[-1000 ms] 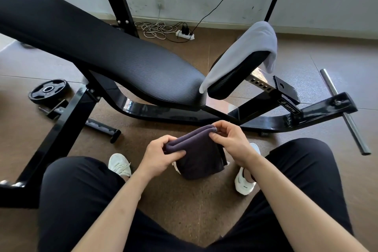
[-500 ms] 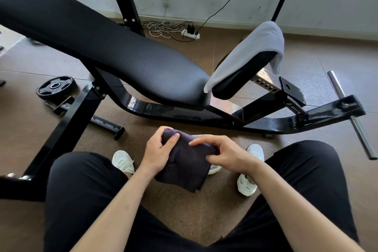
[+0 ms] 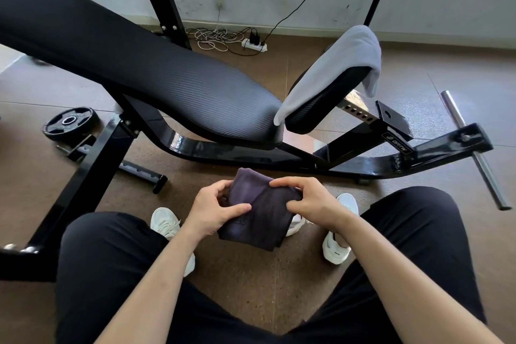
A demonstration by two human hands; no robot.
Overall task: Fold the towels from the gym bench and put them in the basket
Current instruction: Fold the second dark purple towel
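Two hands, left hand and right hand, pinch a folded dark purple towel with curled fingers, hiding its side edges; a grey towel drapes the desk.

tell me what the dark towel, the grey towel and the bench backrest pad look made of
Dark purple towel: soft matte cloth, maybe microfibre; it folds limply.
Grey towel: thicker, fuzzy-looking cloth, perhaps terry; it drapes in soft curves.
Backrest pad: probably vinyl over padding; it shows a fine ribbed pattern and a dull sheen.
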